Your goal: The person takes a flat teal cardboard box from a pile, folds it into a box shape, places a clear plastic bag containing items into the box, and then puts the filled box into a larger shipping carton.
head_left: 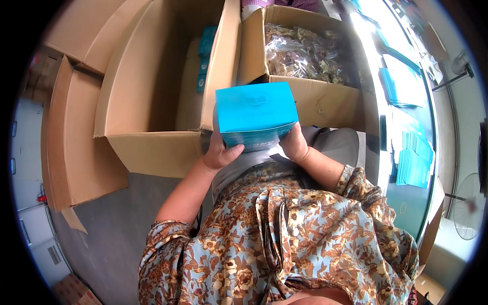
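A bright turquoise carton [254, 107] is held up in front of my body, its flat top facing the camera. My left hand [220, 151] grips its left side, the thumb lying across the lower face. On the opposite side, my right hand [295, 144] is closed around the lower right corner. The carton's underside is hidden. Just beyond it, to the left, stands a large open cardboard box [152, 147], with several smaller turquoise boxes [202, 66] along its right inner wall.
Another open cardboard box [315, 96] at the far right holds clear bags of dried brownish pieces [305, 53]. Along the right runs a table [406, 206] with stacks of flat turquoise cartons [414, 157]. A fan [465, 206] stands beyond it. Grey floor [137, 203] shows at left.
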A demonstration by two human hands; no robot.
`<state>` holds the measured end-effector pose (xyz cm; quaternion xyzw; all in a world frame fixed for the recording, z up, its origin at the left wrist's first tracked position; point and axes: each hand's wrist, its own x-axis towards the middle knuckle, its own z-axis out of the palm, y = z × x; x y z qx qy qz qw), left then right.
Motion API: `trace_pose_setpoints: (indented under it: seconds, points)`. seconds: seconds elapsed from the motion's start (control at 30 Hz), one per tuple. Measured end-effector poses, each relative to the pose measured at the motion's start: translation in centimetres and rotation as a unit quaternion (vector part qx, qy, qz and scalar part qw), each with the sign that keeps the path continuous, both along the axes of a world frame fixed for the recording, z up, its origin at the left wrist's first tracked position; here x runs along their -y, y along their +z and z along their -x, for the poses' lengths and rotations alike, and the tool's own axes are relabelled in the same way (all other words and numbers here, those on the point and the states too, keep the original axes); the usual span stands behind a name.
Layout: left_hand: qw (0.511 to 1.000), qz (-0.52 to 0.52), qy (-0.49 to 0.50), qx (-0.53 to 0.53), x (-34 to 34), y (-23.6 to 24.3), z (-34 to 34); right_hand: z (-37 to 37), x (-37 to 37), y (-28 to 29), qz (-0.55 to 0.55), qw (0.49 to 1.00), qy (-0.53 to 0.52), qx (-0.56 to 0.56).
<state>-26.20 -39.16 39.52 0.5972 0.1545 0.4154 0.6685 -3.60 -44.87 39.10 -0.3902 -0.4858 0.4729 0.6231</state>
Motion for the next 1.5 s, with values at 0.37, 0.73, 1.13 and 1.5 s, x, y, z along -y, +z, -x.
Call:
trace_pose_setpoints:
  seconds: [0.37,0.73,1.13,1.5]
  points:
    - [0.998,-0.059,-0.021,-0.010,-0.5,1.3,-0.8,-1.7,-0.6,21.3,-0.348,0.767,-0.077,0.534]
    - [0.952,-0.244,0.117,-0.144,0.0,2.5,-0.8,0.6,-1.7,17.4,-0.142,0.678,0.064,0.718]
    - [0.989,0.073,0.117,0.051,-6.7,12.4,5.8,-3.5,-2.8,19.8,-0.401,0.778,-0.175,0.451]
    - [0.778,0.503,0.371,-0.056,-27.1,-1.4,14.6,-13.3,-9.7,8.2,0.048,0.795,-0.094,0.597]
